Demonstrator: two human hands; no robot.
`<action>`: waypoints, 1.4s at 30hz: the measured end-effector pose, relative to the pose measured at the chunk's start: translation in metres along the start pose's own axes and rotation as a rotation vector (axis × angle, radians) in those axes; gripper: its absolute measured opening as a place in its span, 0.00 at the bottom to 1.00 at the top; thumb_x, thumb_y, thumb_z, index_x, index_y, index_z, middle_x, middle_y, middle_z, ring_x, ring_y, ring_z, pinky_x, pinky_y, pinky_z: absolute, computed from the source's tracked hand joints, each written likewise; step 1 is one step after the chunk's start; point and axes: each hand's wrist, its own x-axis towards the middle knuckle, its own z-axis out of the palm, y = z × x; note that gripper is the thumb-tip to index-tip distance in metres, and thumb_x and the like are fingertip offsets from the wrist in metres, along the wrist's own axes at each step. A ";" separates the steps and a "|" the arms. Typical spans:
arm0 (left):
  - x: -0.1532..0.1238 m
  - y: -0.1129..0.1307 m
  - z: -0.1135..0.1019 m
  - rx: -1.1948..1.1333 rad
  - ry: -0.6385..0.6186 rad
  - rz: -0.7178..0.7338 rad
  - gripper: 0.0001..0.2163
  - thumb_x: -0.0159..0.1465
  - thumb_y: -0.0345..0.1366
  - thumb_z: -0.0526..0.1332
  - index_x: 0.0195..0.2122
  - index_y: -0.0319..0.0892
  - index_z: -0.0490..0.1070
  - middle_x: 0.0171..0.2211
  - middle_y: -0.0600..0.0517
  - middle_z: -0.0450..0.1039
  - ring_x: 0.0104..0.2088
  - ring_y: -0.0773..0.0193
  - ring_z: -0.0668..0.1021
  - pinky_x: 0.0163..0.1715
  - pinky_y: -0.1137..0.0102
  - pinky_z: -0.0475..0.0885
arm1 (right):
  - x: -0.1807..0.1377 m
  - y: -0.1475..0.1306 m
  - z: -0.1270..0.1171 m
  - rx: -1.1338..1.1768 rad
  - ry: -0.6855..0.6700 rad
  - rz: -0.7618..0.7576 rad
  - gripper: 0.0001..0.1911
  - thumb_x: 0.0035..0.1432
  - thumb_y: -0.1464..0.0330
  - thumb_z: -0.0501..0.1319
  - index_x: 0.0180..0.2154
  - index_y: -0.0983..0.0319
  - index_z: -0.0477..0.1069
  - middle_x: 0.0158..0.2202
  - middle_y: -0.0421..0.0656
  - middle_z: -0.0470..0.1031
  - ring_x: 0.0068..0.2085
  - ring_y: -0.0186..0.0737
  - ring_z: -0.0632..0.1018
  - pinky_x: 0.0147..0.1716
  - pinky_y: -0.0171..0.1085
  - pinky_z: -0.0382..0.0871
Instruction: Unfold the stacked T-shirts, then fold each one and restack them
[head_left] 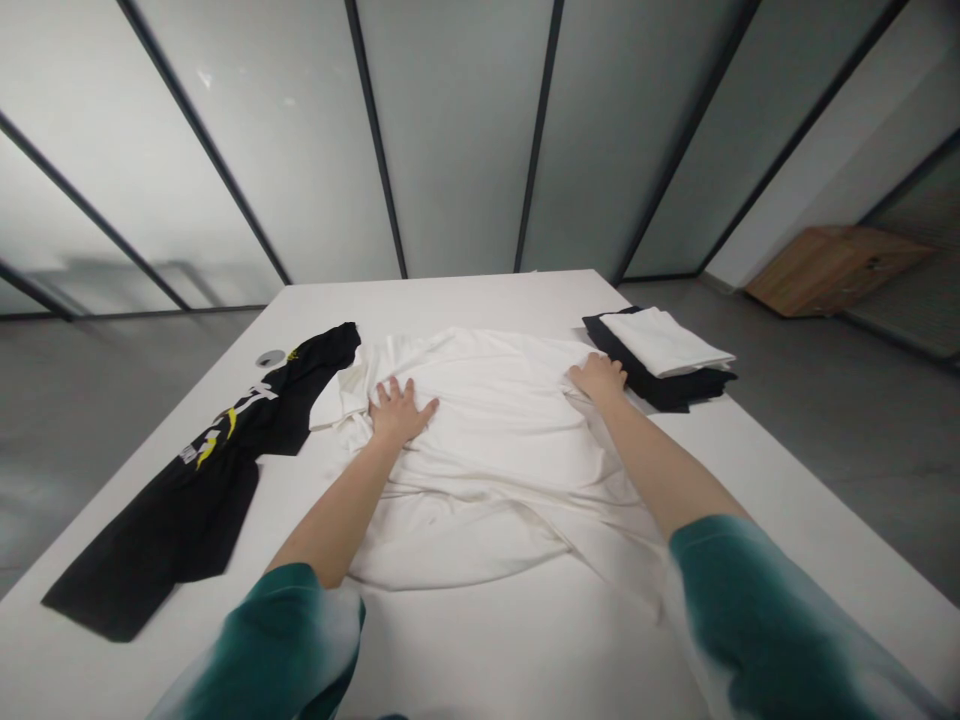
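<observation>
A white T-shirt (495, 420) lies spread on the table in front of me, with wrinkles and loose folds along its near part. Flat on the shirt's left side rests my left hand (397, 412), its fingers spread apart. My right hand (598, 377) presses on the far right edge of the shirt, fingers somewhat bent and apart, near a stack of folded clothes. What looks like a short sleeve sticks out beyond my left hand. Neither hand lifts any cloth.
On the left of the white table (450, 290) lies a black garment (217, 470) with yellow and white print. A small grey disc (271, 358) is beside it. To the right, folded white cloth (667, 340) tops folded black cloth (675, 388). A wooden cabinet (832, 268) stands beyond.
</observation>
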 end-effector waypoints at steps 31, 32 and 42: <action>0.001 -0.001 0.005 -0.009 0.006 0.000 0.41 0.65 0.63 0.41 0.71 0.40 0.48 0.72 0.36 0.41 0.70 0.35 0.48 0.63 0.41 0.50 | 0.070 0.009 -0.019 0.348 -0.109 0.053 0.12 0.59 0.70 0.58 0.41 0.69 0.76 0.35 0.55 0.78 0.42 0.52 0.79 0.40 0.39 0.70; 0.001 -0.002 0.005 -0.008 0.009 0.001 0.41 0.65 0.63 0.41 0.71 0.40 0.48 0.72 0.36 0.42 0.70 0.35 0.48 0.63 0.41 0.50 | 0.066 0.009 -0.017 0.357 -0.077 0.032 0.13 0.60 0.71 0.56 0.43 0.69 0.75 0.39 0.56 0.79 0.45 0.51 0.78 0.43 0.39 0.69; 0.001 -0.002 0.007 -0.007 0.015 0.009 0.41 0.65 0.63 0.41 0.71 0.39 0.48 0.72 0.36 0.41 0.70 0.34 0.48 0.63 0.41 0.52 | 0.058 0.004 -0.047 0.159 0.163 -0.145 0.22 0.67 0.66 0.46 0.57 0.70 0.65 0.45 0.60 0.77 0.48 0.56 0.76 0.49 0.46 0.65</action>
